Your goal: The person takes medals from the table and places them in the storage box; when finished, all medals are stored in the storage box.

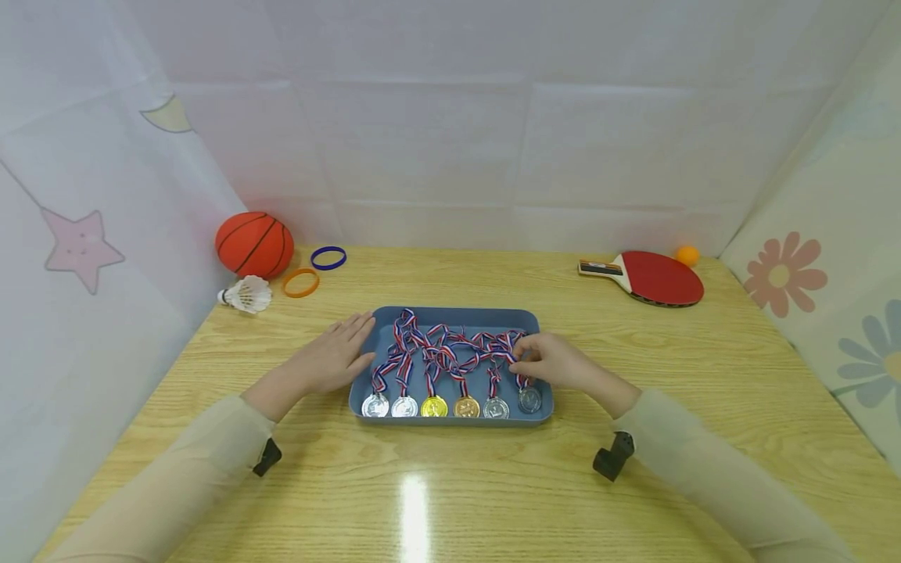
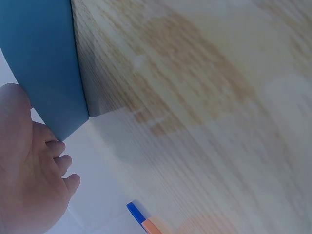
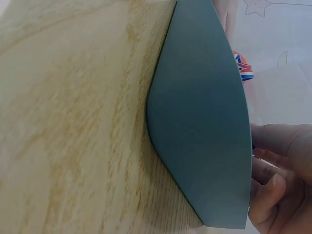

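A blue-grey tray (image 1: 479, 316) holds several medals in a row along its front wall. They include a gold one (image 1: 434, 407), a bronze one (image 1: 467, 407) and silver ones, with red, white and blue ribbons (image 1: 446, 357) bunched behind them. My left hand (image 1: 338, 353) rests at the tray's left rim, its fingers fairly straight. Over the right end, my right hand (image 1: 552, 361) pinches the ribbon of the rightmost medal (image 1: 529, 399), a dark silver one. In the right wrist view, the tray wall (image 3: 200, 112) partly hides the fingertips.
At the back left lie an orange basketball (image 1: 254, 245), a shuttlecock (image 1: 246, 295), an orange wristband (image 1: 300, 283) and a blue wristband (image 1: 328, 258). A red table tennis bat (image 1: 662, 278) and an orange ball (image 1: 687, 256) are at the back right. Fabric walls enclose the wooden table (image 1: 338, 485).
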The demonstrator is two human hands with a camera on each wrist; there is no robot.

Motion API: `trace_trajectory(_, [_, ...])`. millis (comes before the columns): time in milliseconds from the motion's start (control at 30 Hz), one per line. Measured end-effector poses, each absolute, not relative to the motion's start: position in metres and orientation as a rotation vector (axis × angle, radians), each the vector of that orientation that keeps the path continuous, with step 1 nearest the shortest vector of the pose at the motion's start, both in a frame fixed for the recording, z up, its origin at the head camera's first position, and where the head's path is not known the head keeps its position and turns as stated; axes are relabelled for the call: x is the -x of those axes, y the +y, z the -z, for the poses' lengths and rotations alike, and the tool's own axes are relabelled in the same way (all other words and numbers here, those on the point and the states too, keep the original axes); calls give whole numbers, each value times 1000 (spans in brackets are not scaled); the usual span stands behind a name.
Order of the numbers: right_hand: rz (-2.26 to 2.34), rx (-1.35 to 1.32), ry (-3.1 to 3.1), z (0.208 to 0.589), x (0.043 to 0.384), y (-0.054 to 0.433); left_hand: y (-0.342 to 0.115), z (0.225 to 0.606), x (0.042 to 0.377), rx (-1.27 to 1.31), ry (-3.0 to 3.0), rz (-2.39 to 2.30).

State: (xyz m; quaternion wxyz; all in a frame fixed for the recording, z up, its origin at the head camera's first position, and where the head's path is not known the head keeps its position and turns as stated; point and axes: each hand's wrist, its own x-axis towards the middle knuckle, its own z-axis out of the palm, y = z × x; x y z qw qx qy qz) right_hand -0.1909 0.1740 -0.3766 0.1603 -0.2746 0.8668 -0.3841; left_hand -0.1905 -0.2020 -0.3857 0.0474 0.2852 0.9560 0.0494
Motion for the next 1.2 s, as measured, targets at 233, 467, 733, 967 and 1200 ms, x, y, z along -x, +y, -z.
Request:
trace_trajectory(233, [949, 889, 2522, 378, 191, 171, -202, 386, 190, -862, 2915, -163])
trace_trajectory(467, [799, 898, 2533, 381, 191, 169, -203, 386, 190, -868, 2919, -157])
trace_trajectory(733, [672, 906, 2660, 385, 189, 168, -201, 385, 190, -892, 2916, -156])
trace_trajectory(967, [844, 891, 2577, 374, 190, 177, -201, 387, 191, -911, 2924, -158])
trace_trajectory(1200, [995, 782, 2706, 347, 193, 200, -210, 389, 196, -877, 2909, -307])
